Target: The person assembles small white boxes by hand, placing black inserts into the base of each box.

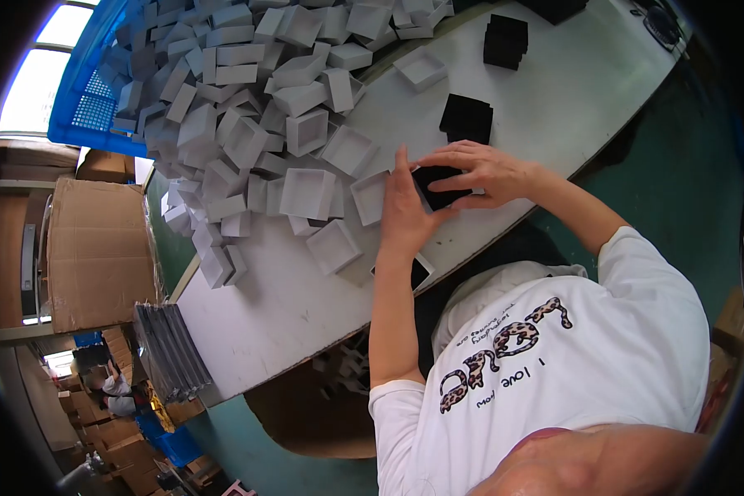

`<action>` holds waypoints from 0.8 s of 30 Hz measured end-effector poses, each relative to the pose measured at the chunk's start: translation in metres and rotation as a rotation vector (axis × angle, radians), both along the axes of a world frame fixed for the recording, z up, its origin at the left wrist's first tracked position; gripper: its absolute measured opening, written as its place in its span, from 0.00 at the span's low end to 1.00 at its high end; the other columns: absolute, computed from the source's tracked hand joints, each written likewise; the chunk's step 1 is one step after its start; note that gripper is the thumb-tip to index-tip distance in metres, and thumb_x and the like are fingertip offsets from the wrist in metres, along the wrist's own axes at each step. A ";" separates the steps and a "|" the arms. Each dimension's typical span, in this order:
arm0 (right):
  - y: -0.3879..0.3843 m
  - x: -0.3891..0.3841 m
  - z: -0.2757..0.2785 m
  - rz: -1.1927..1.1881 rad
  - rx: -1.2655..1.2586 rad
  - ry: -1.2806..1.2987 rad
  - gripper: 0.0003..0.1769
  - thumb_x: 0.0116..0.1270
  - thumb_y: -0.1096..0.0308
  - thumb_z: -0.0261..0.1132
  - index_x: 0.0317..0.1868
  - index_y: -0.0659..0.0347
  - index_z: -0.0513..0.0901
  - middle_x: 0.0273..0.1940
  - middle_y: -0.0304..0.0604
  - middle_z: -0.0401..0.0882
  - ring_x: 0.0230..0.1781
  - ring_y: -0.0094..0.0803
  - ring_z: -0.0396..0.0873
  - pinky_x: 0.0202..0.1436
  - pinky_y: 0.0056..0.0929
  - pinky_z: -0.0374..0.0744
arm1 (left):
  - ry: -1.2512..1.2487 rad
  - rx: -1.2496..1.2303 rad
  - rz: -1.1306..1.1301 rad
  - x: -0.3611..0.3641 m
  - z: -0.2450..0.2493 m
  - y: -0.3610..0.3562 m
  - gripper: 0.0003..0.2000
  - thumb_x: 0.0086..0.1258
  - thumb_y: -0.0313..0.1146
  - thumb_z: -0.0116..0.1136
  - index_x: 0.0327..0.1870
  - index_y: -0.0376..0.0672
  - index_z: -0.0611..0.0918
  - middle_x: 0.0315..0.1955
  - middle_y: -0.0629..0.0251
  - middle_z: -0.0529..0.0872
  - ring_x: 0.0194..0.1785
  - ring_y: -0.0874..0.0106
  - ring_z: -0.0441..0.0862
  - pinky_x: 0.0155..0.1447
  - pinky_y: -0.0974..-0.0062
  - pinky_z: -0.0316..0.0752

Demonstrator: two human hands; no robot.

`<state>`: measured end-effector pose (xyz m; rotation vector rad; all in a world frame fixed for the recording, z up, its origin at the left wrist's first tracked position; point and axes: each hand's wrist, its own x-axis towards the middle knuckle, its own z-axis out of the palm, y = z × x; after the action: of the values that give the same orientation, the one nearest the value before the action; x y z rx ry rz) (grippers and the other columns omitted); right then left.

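Observation:
My left hand (407,211) is closed around the near left side of a small box with a black insert (440,192). My right hand (488,175) reaches over the same box, thumb and fingers bent onto the black insert. The box's walls are mostly hidden by my hands. Just beyond my right hand lies a stack of black pads (465,117). An open white box (370,198) stands beside my left hand. Partly behind my left forearm, another box with a black inside (422,271) sits at the table edge.
A large heap of white boxes (248,140) spreads from a blue crate (78,107) across the white table (264,331). A second black stack (505,41) is farther off. Cardboard (99,256) and grey flat sheets (169,351) stand past the table's left end. A person (117,387) is in the background.

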<state>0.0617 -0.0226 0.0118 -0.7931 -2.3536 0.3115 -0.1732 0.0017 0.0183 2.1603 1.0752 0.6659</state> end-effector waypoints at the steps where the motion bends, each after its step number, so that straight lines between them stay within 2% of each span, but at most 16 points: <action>1: 0.002 -0.004 -0.004 0.010 -0.029 -0.001 0.28 0.69 0.58 0.76 0.68 0.51 0.85 0.80 0.52 0.68 0.79 0.50 0.69 0.78 0.54 0.69 | -0.001 0.042 -0.007 0.001 -0.002 0.000 0.69 0.43 0.36 0.91 0.86 0.46 0.49 0.66 0.47 0.79 0.70 0.48 0.77 0.72 0.56 0.76; 3: 0.006 -0.012 -0.009 0.039 -0.085 -0.002 0.28 0.74 0.52 0.71 0.70 0.50 0.83 0.82 0.50 0.65 0.82 0.48 0.65 0.83 0.57 0.63 | -0.033 0.073 -0.031 0.002 -0.005 -0.002 0.70 0.43 0.35 0.91 0.87 0.47 0.47 0.66 0.47 0.78 0.68 0.47 0.79 0.72 0.54 0.77; 6: 0.001 -0.026 -0.017 -0.098 -0.015 -0.206 0.29 0.81 0.43 0.59 0.74 0.47 0.79 0.83 0.43 0.64 0.86 0.41 0.58 0.88 0.60 0.50 | -0.025 0.074 -0.008 0.000 -0.003 -0.003 0.72 0.44 0.35 0.91 0.87 0.47 0.45 0.66 0.47 0.78 0.68 0.48 0.79 0.71 0.54 0.77; 9: -0.010 -0.030 -0.022 -0.192 0.020 -0.256 0.33 0.84 0.39 0.50 0.77 0.47 0.76 0.83 0.37 0.65 0.88 0.35 0.53 0.89 0.61 0.41 | -0.011 0.027 -0.019 -0.001 -0.003 -0.002 0.72 0.45 0.33 0.90 0.87 0.48 0.42 0.67 0.47 0.77 0.68 0.47 0.77 0.72 0.54 0.77; 12: -0.018 -0.028 -0.021 -0.201 -0.061 -0.335 0.30 0.83 0.44 0.56 0.76 0.49 0.77 0.83 0.35 0.66 0.87 0.34 0.56 0.89 0.60 0.46 | -0.018 -0.066 -0.029 -0.001 0.002 -0.002 0.71 0.46 0.35 0.89 0.88 0.50 0.44 0.66 0.48 0.75 0.70 0.47 0.75 0.73 0.51 0.74; 13: -0.018 -0.021 -0.023 -0.181 -0.034 -0.246 0.29 0.81 0.46 0.60 0.75 0.50 0.78 0.82 0.36 0.66 0.86 0.35 0.57 0.88 0.60 0.50 | -0.021 -0.102 -0.027 -0.001 0.006 -0.003 0.71 0.46 0.36 0.90 0.88 0.51 0.45 0.66 0.48 0.75 0.71 0.48 0.74 0.74 0.49 0.73; 15: -0.010 -0.003 -0.027 -0.133 0.022 -0.070 0.28 0.78 0.50 0.67 0.72 0.52 0.80 0.81 0.39 0.68 0.85 0.38 0.59 0.86 0.59 0.56 | 0.142 0.204 -0.014 -0.007 0.020 -0.013 0.60 0.49 0.42 0.88 0.84 0.49 0.58 0.65 0.52 0.74 0.68 0.49 0.74 0.72 0.50 0.73; 16: -0.006 0.001 -0.012 -0.297 0.096 0.001 0.26 0.75 0.53 0.69 0.69 0.53 0.81 0.79 0.40 0.70 0.83 0.41 0.63 0.83 0.59 0.60 | 0.222 0.358 -0.002 -0.011 0.027 -0.019 0.56 0.51 0.45 0.87 0.83 0.49 0.64 0.65 0.53 0.74 0.67 0.50 0.74 0.70 0.51 0.72; 18: -0.006 0.011 0.016 -0.626 0.230 0.147 0.24 0.70 0.57 0.75 0.63 0.55 0.83 0.76 0.43 0.75 0.78 0.45 0.69 0.79 0.58 0.66 | 0.255 0.397 0.190 -0.018 0.032 -0.032 0.42 0.55 0.48 0.84 0.73 0.48 0.76 0.65 0.53 0.73 0.67 0.49 0.71 0.69 0.49 0.70; 20: 0.004 0.025 0.007 -0.769 0.233 0.035 0.22 0.68 0.58 0.76 0.58 0.57 0.83 0.72 0.45 0.78 0.73 0.48 0.74 0.75 0.54 0.70 | 0.331 0.416 0.361 -0.022 0.031 -0.040 0.31 0.60 0.49 0.81 0.62 0.46 0.84 0.64 0.51 0.73 0.65 0.48 0.71 0.68 0.47 0.69; 22: 0.011 0.038 -0.004 -0.805 0.152 -0.011 0.21 0.68 0.58 0.77 0.56 0.58 0.82 0.70 0.46 0.79 0.69 0.50 0.76 0.73 0.51 0.73 | 0.446 0.421 0.515 -0.023 0.022 -0.044 0.21 0.65 0.49 0.76 0.51 0.43 0.89 0.63 0.48 0.73 0.63 0.46 0.72 0.68 0.44 0.67; 24: 0.017 0.045 -0.010 -0.726 -0.015 0.000 0.20 0.69 0.58 0.76 0.55 0.58 0.82 0.69 0.47 0.79 0.67 0.50 0.78 0.71 0.47 0.75 | 0.439 0.370 0.521 -0.028 0.003 -0.040 0.17 0.65 0.47 0.76 0.44 0.42 0.89 0.63 0.47 0.74 0.64 0.45 0.71 0.67 0.44 0.68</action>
<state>0.1065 -0.0060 0.0020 -1.5680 -1.8986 0.0147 -0.2010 -0.0386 0.0218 2.4191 1.9182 0.6684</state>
